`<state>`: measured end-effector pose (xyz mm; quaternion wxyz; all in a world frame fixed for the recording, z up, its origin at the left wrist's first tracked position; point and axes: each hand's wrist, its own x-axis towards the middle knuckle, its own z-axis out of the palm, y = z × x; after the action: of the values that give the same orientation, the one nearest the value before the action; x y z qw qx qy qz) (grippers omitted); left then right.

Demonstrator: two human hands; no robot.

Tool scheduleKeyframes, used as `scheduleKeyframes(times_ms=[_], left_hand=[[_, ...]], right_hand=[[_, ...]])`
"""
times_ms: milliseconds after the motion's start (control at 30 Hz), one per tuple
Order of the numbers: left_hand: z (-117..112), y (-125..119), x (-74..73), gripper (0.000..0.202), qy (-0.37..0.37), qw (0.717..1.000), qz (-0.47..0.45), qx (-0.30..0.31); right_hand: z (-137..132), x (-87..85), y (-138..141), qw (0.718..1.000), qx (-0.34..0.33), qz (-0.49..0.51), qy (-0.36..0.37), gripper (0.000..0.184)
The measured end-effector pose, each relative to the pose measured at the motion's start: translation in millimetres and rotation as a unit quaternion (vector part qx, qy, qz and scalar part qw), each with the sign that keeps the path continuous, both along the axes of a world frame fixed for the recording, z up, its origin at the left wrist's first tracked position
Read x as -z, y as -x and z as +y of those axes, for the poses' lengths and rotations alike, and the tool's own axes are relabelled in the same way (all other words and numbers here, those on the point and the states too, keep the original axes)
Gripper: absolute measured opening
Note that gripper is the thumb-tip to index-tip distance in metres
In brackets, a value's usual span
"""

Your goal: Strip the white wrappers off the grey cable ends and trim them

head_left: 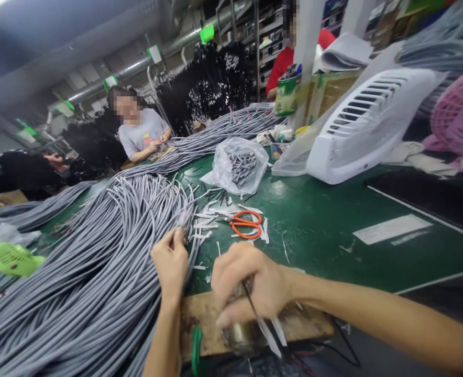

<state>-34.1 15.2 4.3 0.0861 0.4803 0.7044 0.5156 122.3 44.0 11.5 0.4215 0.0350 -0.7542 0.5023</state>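
My left hand point(171, 262) pinches the end of one grey cable at the edge of a big heap of grey cables point(98, 262) that covers the left of the green table point(333, 220). My right hand point(247, 285) is closed around a thin dark tool with white strips point(268, 330) hanging below it, over a worn wooden block point(204, 319) at the near edge. Orange-handled scissors point(247, 224) lie just beyond my hands among white scraps of stripped sheath.
A clear bag of small grey parts point(239, 166) sits behind the scissors. A white fan point(367, 123) and a pink fan point(459, 115) stand at the right. A light green fan point(9, 258) lies at the left. Two other people work at the far side.
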Motion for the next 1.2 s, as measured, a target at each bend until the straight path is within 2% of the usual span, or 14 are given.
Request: scheduleKeyframes(times_ms=[33, 100, 167, 233, 300, 367, 467, 733, 833, 1000, 1100, 1200], left_hand=[[0, 2, -0.2, 0.028, -0.001, 1.0, -0.026, -0.001], [0, 3, -0.6, 0.032, 0.006, 0.994, -0.097, 0.046], [-3, 1, -0.9, 0.034, 0.012, 0.985, -0.147, 0.091], [-6, -3, -1.3, 0.032, 0.006, 0.984, -0.146, 0.099], [-10, -6, -2.0, 0.028, -0.004, 0.99, -0.108, 0.091], [-12, -9, -2.7, 0.025, -0.011, 0.994, -0.067, 0.083], [-14, -11, -3.3, 0.024, -0.017, 0.996, -0.039, 0.081], [-16, -16, -3.0, 0.017, -0.035, 0.996, -0.004, 0.084], [-17, -16, -4.2, 0.015, -0.033, 0.995, -0.008, 0.094], [-17, -18, -6.8, 0.016, -0.004, 0.99, -0.071, 0.118], [-16, -19, -6.3, 0.017, 0.004, 0.988, -0.086, 0.127], [-15, -21, -4.5, 0.018, -0.007, 0.987, -0.094, 0.134]], right_hand=[[2, -1.7, -3, 1.0, 0.017, -0.012, -0.013, 0.025], [10, -2.1, -7, 0.983, 0.163, -0.074, -0.028, 0.027], [22, 1.4, -7, 0.931, 0.323, -0.153, -0.076, 0.032], [31, 6.6, -6, 0.882, 0.408, -0.18, -0.153, 0.03], [34, 11.1, -5, 0.849, 0.45, -0.159, -0.229, 0.032], [33, 13.4, -3, 0.827, 0.469, -0.125, -0.283, 0.031], [29, 13.9, -2, 0.816, 0.471, -0.1, -0.319, 0.029], [28, 15.5, -3, 0.818, 0.458, -0.111, -0.329, 0.028], [29, 16.2, -3, 0.845, 0.437, -0.09, -0.295, 0.025], [32, 16.8, 2, 0.939, 0.304, -0.103, -0.123, 0.03], [33, 15.8, 4, 0.954, 0.271, -0.129, 0.008, 0.038], [33, 13.4, 5, 0.958, 0.245, -0.113, 0.099, 0.046]])
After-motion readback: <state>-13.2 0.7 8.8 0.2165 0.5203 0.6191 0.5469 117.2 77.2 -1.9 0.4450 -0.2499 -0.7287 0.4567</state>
